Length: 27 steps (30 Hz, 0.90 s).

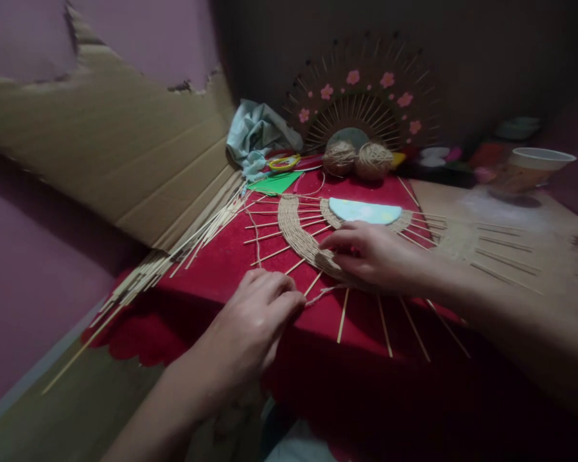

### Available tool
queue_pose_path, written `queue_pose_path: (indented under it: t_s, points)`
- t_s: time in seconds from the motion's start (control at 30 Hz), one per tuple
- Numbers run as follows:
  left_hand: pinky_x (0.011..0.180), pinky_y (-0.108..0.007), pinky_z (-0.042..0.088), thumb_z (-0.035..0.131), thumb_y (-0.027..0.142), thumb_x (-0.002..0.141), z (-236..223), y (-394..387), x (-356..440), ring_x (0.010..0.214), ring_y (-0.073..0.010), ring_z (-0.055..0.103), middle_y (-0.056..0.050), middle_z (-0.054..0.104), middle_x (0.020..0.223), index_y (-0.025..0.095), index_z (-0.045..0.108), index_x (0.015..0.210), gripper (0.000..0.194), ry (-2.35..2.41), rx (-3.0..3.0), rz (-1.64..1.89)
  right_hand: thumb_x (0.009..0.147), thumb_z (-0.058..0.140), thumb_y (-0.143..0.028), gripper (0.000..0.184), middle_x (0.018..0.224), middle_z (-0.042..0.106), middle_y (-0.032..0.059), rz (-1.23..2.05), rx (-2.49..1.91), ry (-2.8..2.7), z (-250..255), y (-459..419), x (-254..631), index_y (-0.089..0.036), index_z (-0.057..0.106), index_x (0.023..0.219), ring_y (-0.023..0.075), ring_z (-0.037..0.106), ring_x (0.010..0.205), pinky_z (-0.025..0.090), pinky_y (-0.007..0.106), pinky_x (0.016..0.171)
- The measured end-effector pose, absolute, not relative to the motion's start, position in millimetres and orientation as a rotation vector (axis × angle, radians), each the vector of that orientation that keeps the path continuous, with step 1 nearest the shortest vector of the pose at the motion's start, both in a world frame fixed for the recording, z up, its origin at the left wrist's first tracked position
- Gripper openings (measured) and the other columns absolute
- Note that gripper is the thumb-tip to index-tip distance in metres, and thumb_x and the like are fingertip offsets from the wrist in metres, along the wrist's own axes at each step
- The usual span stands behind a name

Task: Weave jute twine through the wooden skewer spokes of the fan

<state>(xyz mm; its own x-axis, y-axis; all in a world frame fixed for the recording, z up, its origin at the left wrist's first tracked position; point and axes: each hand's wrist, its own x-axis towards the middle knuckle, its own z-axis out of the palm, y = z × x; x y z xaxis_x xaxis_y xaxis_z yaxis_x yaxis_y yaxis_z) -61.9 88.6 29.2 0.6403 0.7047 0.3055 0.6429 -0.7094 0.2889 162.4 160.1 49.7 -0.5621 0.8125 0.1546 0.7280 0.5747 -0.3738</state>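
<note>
Pinching the twine (325,294), the left hand (264,305) is reaching in at the lower centre of the frame, while the right hand (370,253), right of centre, is resting with curled fingers on the woven fan (293,232); whether it is gripping cannot be told. The woven fan is lying mid-frame on the red cloth (212,269), its sticks (343,316) radiating outward. Beyond it, two twine balls (340,158) are sitting at upper centre, and a flowered fan (352,77) is standing behind them.

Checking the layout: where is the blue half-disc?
In the head view, the blue half-disc sits right of centre, between the right hand and the twine balls.
</note>
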Motion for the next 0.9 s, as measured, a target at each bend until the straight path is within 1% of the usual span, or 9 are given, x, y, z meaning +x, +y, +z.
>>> queue_pose_path:
  t_s: [0.03, 0.1, 0.2, 0.27, 0.37, 0.5, 0.6, 0.73, 0.9]
  points:
    - [0.081, -0.034, 0.038, 0.043, 0.007, 0.087, 28.3, 87.6, -62.1, 0.09, -0.0203, 0.044, -0.009, 0.055, 0.098, 0.014, 0.061, 0.101, 0.024, 1.116, 2.725, 0.601, 0.08, 0.051, -0.019, 0.031, 0.095, 0.061, 0.0088, 0.36, -1.273, -2.547, 50.2, 161.9, 158.2, -0.023, 0.068, 0.106, 0.0213, 0.056, 0.087, 0.042, 0.033, 0.075]
    - [0.081, -0.035, 0.038, 0.044, 0.005, 0.085, 26.7, 86.0, -63.2, 0.09, -0.0207, 0.044, -0.009, 0.055, 0.099, 0.014, 0.061, 0.102, 0.026, 1.108, 2.753, 0.627, 0.08, 0.052, -0.022, 0.032, 0.097, 0.06, 0.009, 0.324, -1.267, -2.629, 51.4, 163.9, 151.8, -0.026, 0.067, 0.108, 0.0223, 0.056, 0.088, 0.04, 0.033, 0.073]
    - [0.083, -0.036, 0.036, 0.043, 0.005, 0.086, 24.2, 84.3, -65.5, 0.089, -0.0198, 0.044, -0.008, 0.056, 0.096, 0.015, 0.061, 0.098, 0.023, 1.121, 2.747, 0.7, 0.08, 0.052, -0.024, 0.027, 0.095, 0.06, 0.0085, 0.311, -1.255, -2.685, 53.6, 165.0, 147.3, -0.023, 0.067, 0.103, 0.02, 0.054, 0.081, 0.037, 0.03, 0.066]
    - [0.085, -0.037, 0.035, 0.041, 0.005, 0.088, 22.4, 83.7, -66.5, 0.087, -0.0188, 0.045, -0.008, 0.057, 0.094, 0.014, 0.061, 0.094, 0.023, 1.122, 2.741, 0.735, 0.079, 0.051, -0.02, 0.027, 0.091, 0.061, 0.0077, 0.304, -1.292, -2.657, 54.3, 166.1, 146.8, -0.021, 0.066, 0.101, 0.0182, 0.053, 0.076, 0.035, 0.029, 0.063]
    - [0.088, -0.038, 0.034, 0.04, 0.003, 0.087, 20.0, 83.2, -66.6, 0.087, -0.0177, 0.047, -0.008, 0.057, 0.092, 0.013, 0.059, 0.093, 0.023, 1.104, 2.753, 0.768, 0.077, 0.049, -0.013, 0.028, 0.09, 0.06, 0.0078, 0.239, -1.234, -2.607, 54.2, 167.3, 147.1, -0.018, 0.065, 0.099, 0.0185, 0.05, 0.079, 0.035, 0.029, 0.067]
    - [0.091, -0.039, 0.033, 0.041, 0.001, 0.086, 19.6, 81.0, -66.8, 0.088, -0.0165, 0.048, -0.007, 0.057, 0.094, 0.014, 0.059, 0.094, 0.023, 1.079, 2.76, 0.814, 0.075, 0.054, -0.012, 0.017, 0.087, 0.056, 0.0072, 0.229, -0.973, -2.706, 54.5, 164.4, 143.7, -0.019, 0.068, 0.081, 0.0193, 0.046, 0.084, 0.034, 0.03, 0.072]
    - [0.093, -0.039, 0.033, 0.044, 0.003, 0.087, 21.1, 78.4, -68.3, 0.09, -0.0169, 0.047, -0.008, 0.056, 0.098, 0.014, 0.059, 0.097, 0.021, 1.118, 2.725, 0.777, 0.074, 0.057, -0.01, 0.014, 0.087, 0.054, 0.0065, 0.244, -0.883, -2.792, 54.3, 161.5, 139.9, -0.019, 0.069, 0.076, 0.0186, 0.044, 0.084, 0.033, 0.031, 0.073]
    - [0.092, -0.037, 0.034, 0.048, 0.006, 0.087, 21.9, 77.6, -70.1, 0.094, -0.0177, 0.044, -0.007, 0.055, 0.1, 0.015, 0.059, 0.097, 0.017, 1.167, 2.7, 0.722, 0.079, 0.057, -0.011, 0.01, 0.087, 0.053, 0.0058, 0.194, -0.788, -2.874, 53.2, 161.6, 138.4, -0.016, 0.065, 0.074, 0.0166, 0.044, 0.081, 0.032, 0.031, 0.074]
    - [0.089, -0.033, 0.036, 0.049, 0.008, 0.088, 20.3, 80.8, -69.5, 0.095, -0.017, 0.045, -0.006, 0.055, 0.1, 0.016, 0.057, 0.094, 0.012, 1.213, 2.663, 0.751, 0.086, 0.049, -0.01, 0.017, 0.089, 0.054, 0.0063, 0.084, -0.689, -2.947, 52.0, 164.2, 139.4, -0.013, 0.061, 0.074, 0.015, 0.044, 0.078, 0.032, 0.031, 0.072]
